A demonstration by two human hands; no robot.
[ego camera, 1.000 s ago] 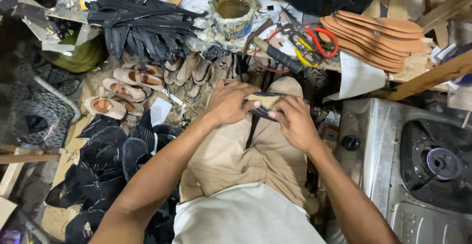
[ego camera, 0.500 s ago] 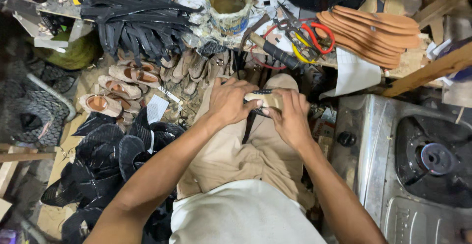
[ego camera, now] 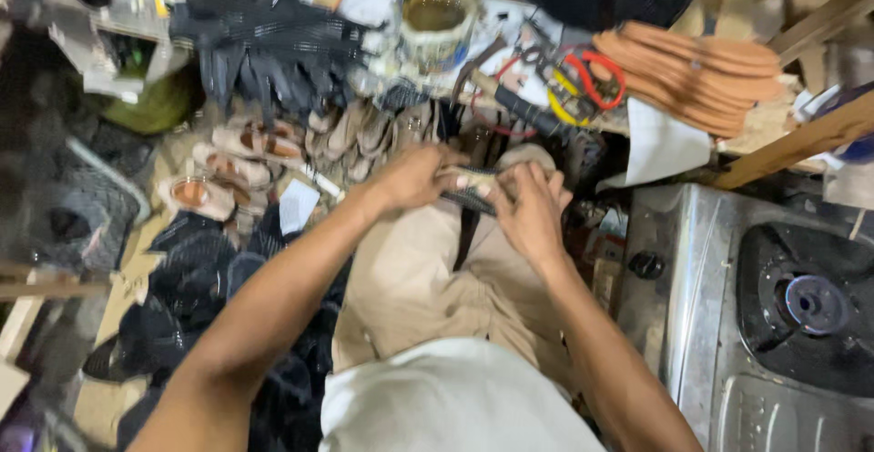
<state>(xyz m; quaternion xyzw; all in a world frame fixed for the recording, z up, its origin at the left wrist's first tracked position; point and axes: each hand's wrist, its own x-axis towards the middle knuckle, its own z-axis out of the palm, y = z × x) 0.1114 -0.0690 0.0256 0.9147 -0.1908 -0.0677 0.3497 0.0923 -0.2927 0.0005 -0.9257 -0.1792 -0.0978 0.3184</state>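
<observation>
While the person is sitting among shoe parts, a small tan sandal piece (ego camera: 473, 184) with a black strap is being held over the lap, just below the workbench (ego camera: 783, 115) edge. It is being pinched by the left hand (ego camera: 414, 177) and the right hand (ego camera: 531, 208), both closed on it. It is probably light and bendy, so the ends are best being gripped.

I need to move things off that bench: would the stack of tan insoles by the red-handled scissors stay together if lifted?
The tan insoles look thin and flat, so probably light and bendy. They lie fanned and overlapping, so they would likely slide apart unless gripped together.
</observation>
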